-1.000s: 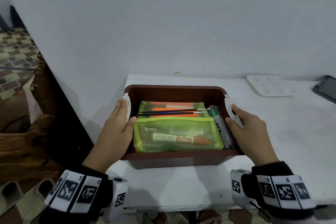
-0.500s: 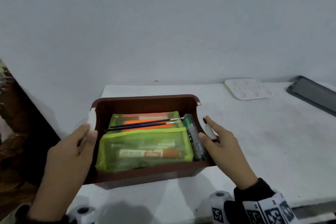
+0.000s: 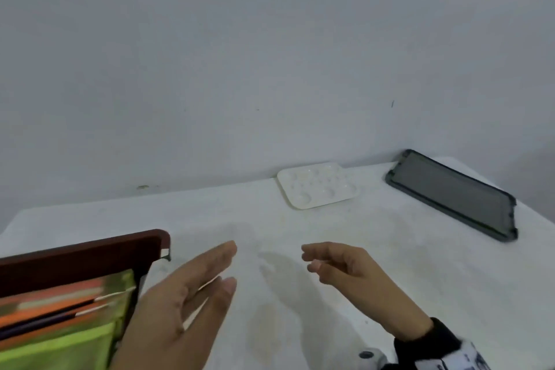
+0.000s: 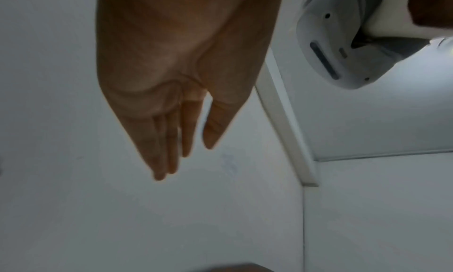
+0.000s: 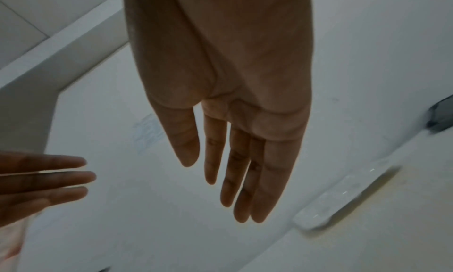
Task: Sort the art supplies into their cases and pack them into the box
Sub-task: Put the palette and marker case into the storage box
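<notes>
The dark red box (image 3: 81, 252) stands at the lower left of the head view, partly cut off. Inside it lie lime-green mesh cases (image 3: 63, 342) with orange markers and thin dark brushes (image 3: 60, 311) across them. My left hand (image 3: 192, 294) hovers just right of the box, fingers straight, holding nothing; the left wrist view shows its fingers (image 4: 169, 140) extended over the table. My right hand (image 3: 333, 261) floats further right above the white table, fingers loosely relaxed and empty; its straight fingers (image 5: 235, 175) show in the right wrist view.
A white paint palette (image 3: 318, 185) lies at the back by the wall. A dark phone-like slab (image 3: 453, 194) lies at the right rear. The white table (image 3: 390, 264) spreads between them and my hands. A grey wall rises behind.
Both hands have let go of the box's sides and lifted off to the right. The view has swung right, so the box now sits at the lower left.
</notes>
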